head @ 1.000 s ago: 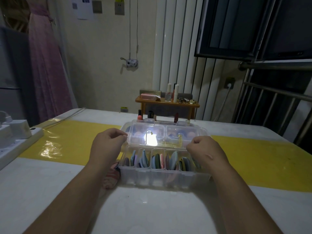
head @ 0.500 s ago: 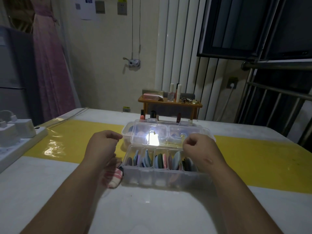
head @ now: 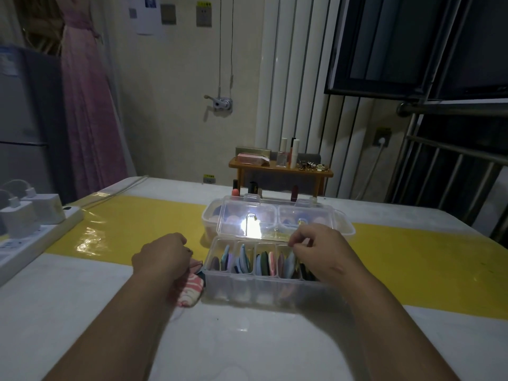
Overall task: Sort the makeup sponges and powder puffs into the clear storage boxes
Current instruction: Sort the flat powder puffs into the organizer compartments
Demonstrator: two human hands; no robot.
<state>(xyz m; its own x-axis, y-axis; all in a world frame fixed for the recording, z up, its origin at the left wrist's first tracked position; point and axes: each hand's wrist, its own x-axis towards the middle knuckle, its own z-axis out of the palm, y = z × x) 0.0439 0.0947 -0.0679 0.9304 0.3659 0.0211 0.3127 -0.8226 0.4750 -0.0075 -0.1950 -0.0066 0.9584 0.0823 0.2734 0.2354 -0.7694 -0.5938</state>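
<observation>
A clear divided box (head: 264,291) stands in front of me, several coloured powder puffs (head: 265,264) upright in its compartments. Its lid (head: 247,215) is open and leans back against a second clear box (head: 345,229) that holds sponges. My right hand (head: 321,253) hovers over the right compartments with fingers curled, thumb and forefinger together near the lid's lower edge; I see nothing between them. My left hand (head: 162,257) is curled just left of the box, above a pink-and-white striped puff (head: 191,291) lying on the table. Its fingertips are hidden.
A white power strip with chargers (head: 24,229) lies at the left table edge. Lipsticks (head: 235,188) stand behind the boxes, below a small wooden shelf (head: 280,169) of cosmetics. A yellow band (head: 426,259) crosses the white table.
The lid has swung from half-raised to leaning back. My left hand left the lid and dropped to the loose puffs at the left. My right hand stayed near the box's right side.
</observation>
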